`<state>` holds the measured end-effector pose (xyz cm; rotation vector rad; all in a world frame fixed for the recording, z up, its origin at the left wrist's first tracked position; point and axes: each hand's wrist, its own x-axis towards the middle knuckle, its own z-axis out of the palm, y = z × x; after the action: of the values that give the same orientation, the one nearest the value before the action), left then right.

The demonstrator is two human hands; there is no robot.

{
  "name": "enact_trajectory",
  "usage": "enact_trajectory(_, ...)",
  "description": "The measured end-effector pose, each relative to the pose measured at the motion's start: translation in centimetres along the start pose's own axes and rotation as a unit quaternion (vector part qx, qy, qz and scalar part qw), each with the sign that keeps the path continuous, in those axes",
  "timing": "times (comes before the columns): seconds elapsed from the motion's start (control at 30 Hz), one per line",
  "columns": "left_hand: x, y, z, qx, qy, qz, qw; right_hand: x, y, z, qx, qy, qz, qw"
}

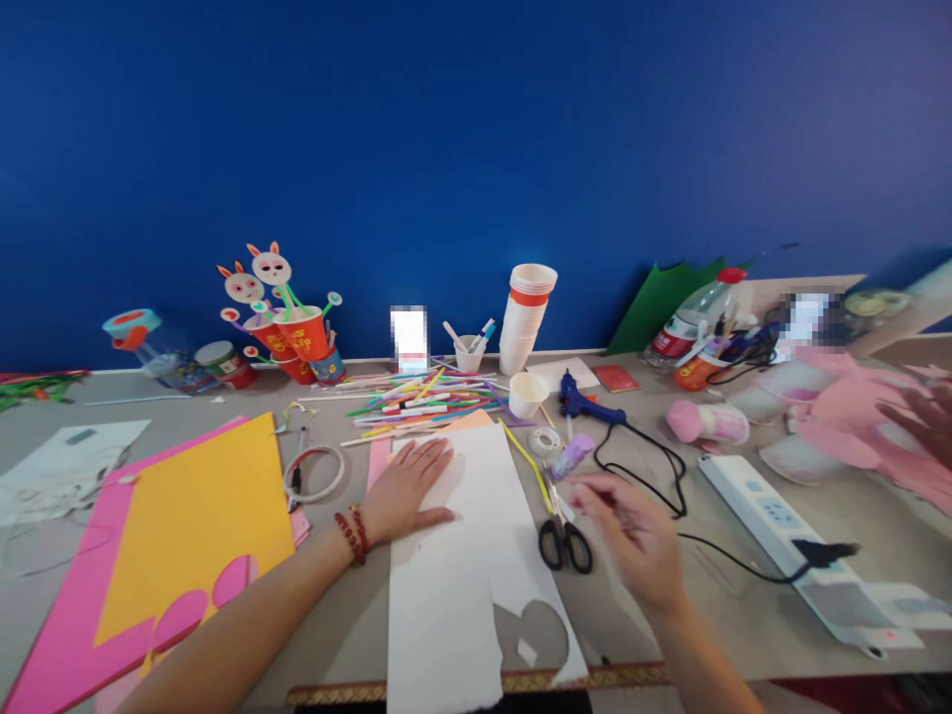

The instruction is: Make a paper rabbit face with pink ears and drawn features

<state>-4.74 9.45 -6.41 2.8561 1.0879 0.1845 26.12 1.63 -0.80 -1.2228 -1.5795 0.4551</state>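
Note:
My left hand [413, 491] lies flat, fingers stretched out, on a sheet of white paper [442, 605]. The sheet's lower right part has a rounded piece cut out, with a torn-looking edge. Over the table to the right hovers my right hand [632, 540], its thumb and fingertips pinched together; anything between them is too small to make out. Just left of it are black-handled scissors [565, 547], tips pointing away, and a purple glue stick [572, 456]. A yellow pipe cleaner [530, 466] runs along the paper's right edge.
Pink and yellow sheets [200, 526] lie at left. Behind are colourful sticks [416, 402], a tall cup stack [521, 322] and rabbit-topped red cups [301, 332]. At right are a blue glue gun [587, 399], a power strip [780, 540] and another person's hand [926, 426] by a pink craft.

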Motion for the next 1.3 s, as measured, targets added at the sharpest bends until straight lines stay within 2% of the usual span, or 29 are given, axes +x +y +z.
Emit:
enact_trajectory(0.07, 0.2, -0.3, 0.1, 0.001, 0.002, -0.010, 1.000, 0.2, -1.0, 1.4, -0.020, -0.138, -0.041, 0.989)
enact_trajectory(0.13, 0.3, -0.6, 0.2, 0.007, 0.009, -0.017, 1.000, 0.6, -2.1, 2.8, -0.031, -0.251, -0.074, 0.965)
enact_trajectory(0.23, 0.0, -1.2, 0.2, 0.022, 0.023, -0.043, 0.999, 1.0, -3.0, 4.5, -0.060, -0.352, -0.111, 0.928)
enact_trajectory(0.33, -0.2, -2.1, -0.1, 0.030, 0.018, -0.045, 0.998, 0.6, -3.4, 5.5, -0.080, -0.397, -0.134, 0.905)
enact_trajectory(0.47, -0.3, -2.5, -0.7, 0.034, 0.002, -0.032, 0.999, -0.2, -3.8, 5.7, -0.073, -0.398, -0.151, 0.902)
enact_trajectory(0.53, -0.3, -1.9, -1.0, 0.036, 0.009, -0.047, 0.998, -0.1, -4.0, 5.0, -0.069, -0.385, -0.151, 0.908)
enact_trajectory(0.6, -0.4, -0.9, -1.1, 0.029, 0.010, -0.036, 0.999, 0.6, -4.2, 3.7, -0.073, -0.341, -0.148, 0.925)
enact_trajectory(0.67, -0.4, -0.2, -1.0, 0.015, -0.006, 0.004, 1.000, 2.2, -4.1, 1.9, -0.079, -0.259, -0.150, 0.951)
enact_trajectory(0.73, -0.3, 0.1, -0.9, 0.003, -0.022, 0.025, 0.999, 4.6, -3.7, 0.0, -0.094, -0.183, -0.162, 0.965)
enact_trajectory(0.8, 0.0, -0.1, -0.7, -0.002, -0.027, 0.013, 1.000, 7.5, -2.9, -1.4, -0.131, -0.154, -0.134, 0.970)
enact_trajectory(0.87, 0.3, -0.3, -0.6, -0.007, -0.023, 0.001, 1.000, 10.4, -1.8, -2.1, -0.164, -0.159, -0.090, 0.969)
enact_trajectory(0.93, 0.3, -0.3, -0.7, -0.016, -0.017, 0.002, 1.000, 12.9, -0.3, -2.1, -0.223, -0.198, -0.041, 0.954)
enact_trajectory(0.97, 0.3, -0.2, -0.7, -0.021, -0.014, 0.006, 1.000, 13.9, 0.4, -1.9, -0.265, -0.230, -0.031, 0.936)
enact_trajectory(1.1, -0.2, 0.4, -0.9, -0.041, -0.019, 0.032, 0.998, 16.3, 2.9, 0.0, -0.382, -0.329, -0.044, 0.863)
enact_trajectory(1.17, -0.5, 0.6, -0.8, -0.043, -0.025, 0.044, 0.998, 16.9, 3.6, 0.8, -0.399, -0.346, -0.044, 0.848)
enact_trajectory(1.3, -0.8, 0.5, -0.5, -0.035, -0.031, 0.043, 0.998, 17.7, 3.5, 1.1, -0.411, -0.346, -0.042, 0.842)
